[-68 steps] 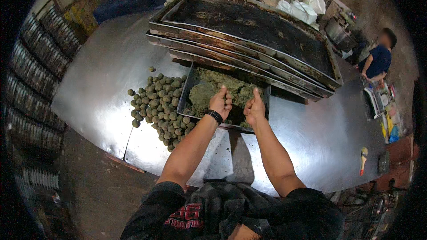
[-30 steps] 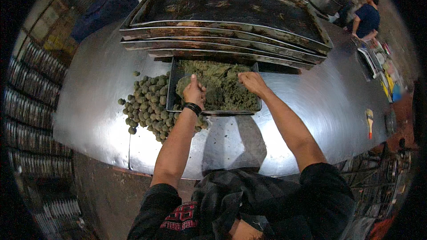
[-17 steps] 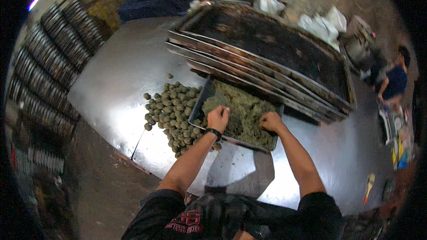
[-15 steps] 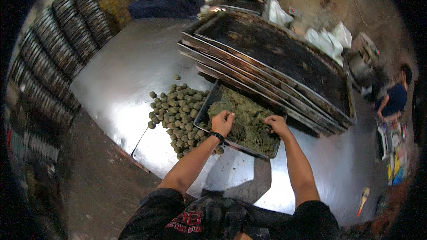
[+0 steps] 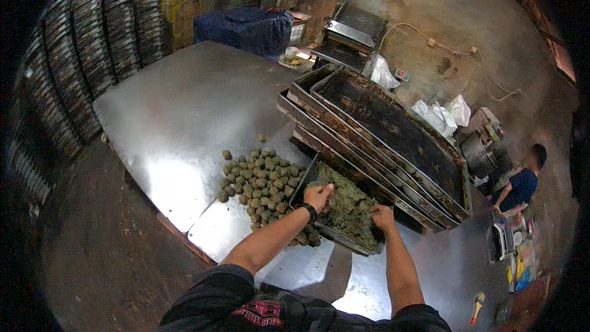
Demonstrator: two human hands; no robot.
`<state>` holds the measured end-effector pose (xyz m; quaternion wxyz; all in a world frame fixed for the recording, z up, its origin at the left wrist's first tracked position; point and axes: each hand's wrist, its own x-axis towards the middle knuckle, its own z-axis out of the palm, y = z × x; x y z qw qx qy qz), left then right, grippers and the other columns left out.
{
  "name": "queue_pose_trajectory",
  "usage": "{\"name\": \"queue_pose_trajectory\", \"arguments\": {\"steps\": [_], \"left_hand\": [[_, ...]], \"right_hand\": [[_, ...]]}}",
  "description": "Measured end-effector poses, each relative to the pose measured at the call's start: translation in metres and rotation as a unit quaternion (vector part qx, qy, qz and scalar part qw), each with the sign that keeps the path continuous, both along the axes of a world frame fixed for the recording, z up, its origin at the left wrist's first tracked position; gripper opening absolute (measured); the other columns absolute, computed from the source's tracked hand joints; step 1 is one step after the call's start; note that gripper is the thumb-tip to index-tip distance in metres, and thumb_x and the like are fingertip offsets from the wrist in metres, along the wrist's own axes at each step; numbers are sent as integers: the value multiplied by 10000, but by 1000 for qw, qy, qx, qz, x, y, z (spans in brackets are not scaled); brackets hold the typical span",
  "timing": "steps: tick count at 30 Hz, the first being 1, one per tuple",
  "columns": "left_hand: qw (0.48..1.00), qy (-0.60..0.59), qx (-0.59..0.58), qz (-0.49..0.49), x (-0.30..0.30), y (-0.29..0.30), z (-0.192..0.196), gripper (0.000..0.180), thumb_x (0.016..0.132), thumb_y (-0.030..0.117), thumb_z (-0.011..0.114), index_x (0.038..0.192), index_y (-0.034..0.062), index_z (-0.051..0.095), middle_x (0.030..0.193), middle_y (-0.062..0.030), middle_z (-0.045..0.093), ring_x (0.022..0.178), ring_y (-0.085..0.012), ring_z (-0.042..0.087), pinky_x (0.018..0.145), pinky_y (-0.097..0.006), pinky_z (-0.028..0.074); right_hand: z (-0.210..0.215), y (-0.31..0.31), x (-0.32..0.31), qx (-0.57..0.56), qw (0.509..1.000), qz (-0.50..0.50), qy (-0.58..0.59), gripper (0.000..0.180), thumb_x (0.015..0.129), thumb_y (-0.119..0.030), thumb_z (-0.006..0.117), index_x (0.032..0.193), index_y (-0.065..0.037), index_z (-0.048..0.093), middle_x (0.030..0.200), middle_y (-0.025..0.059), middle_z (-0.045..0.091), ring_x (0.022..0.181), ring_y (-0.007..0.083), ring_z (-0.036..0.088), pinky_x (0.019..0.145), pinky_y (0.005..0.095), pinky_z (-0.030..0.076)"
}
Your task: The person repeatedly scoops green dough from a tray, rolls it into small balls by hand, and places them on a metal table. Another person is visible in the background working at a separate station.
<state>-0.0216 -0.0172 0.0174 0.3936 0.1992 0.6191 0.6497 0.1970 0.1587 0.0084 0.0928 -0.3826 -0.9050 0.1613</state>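
A metal tray (image 5: 346, 245) holds a mass of coarse, greenish dough-like mixture (image 5: 348, 200). Over its left part is my left hand (image 5: 319, 197), fingers curled closed, a dark band on the wrist. My right hand (image 5: 382, 216) bends over the tray's right end, its fingers pinched together at the mixture. What either hand grips is hidden by the fingers. To the left of the tray, many small greenish balls (image 5: 261, 178) lie heaped on the shiny metal table (image 5: 178, 104).
Large, stained baking trays (image 5: 393, 141) are stacked just beyond the small tray. Racks (image 5: 92, 31) stand at far left; dark blue cloth (image 5: 243, 31) covers something at the back. A person (image 5: 521, 181) stands at right. A brush (image 5: 477, 307) lies near the table's right side.
The whole view has shifted and turned, showing more of the back wall. Both hands stay at the tray, their fingers still closed.
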Motion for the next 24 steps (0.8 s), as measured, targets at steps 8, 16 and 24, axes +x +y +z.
{"name": "queue_pose_trajectory", "arguments": {"steps": [8,16,24], "left_hand": [[993,87,-57,-63,-9,27,-33,602,806,609,459,591,62,585,499,-45,540,444,-164,497,439,-348,397],[983,-103,35,-146,4,21,2,307,892,329,503,863,31,573,673,-46,565,466,-132,480,398,-276,352],[994,-82,-67,-25,48,28,21,505,868,458,487,561,58,476,499,-72,490,355,-163,380,362,-327,304]], "right_hand": [[-48,-48,-16,107,932,-314,143,444,807,-420,573,575,-43,538,541,75,534,491,151,511,439,310,369],[21,-82,-23,-330,849,-203,360,212,832,-245,595,751,-70,508,732,39,587,495,102,460,423,271,369],[-19,-51,-6,-297,816,-302,393,405,786,-446,618,660,-79,502,572,19,504,471,111,450,388,264,289]]}}
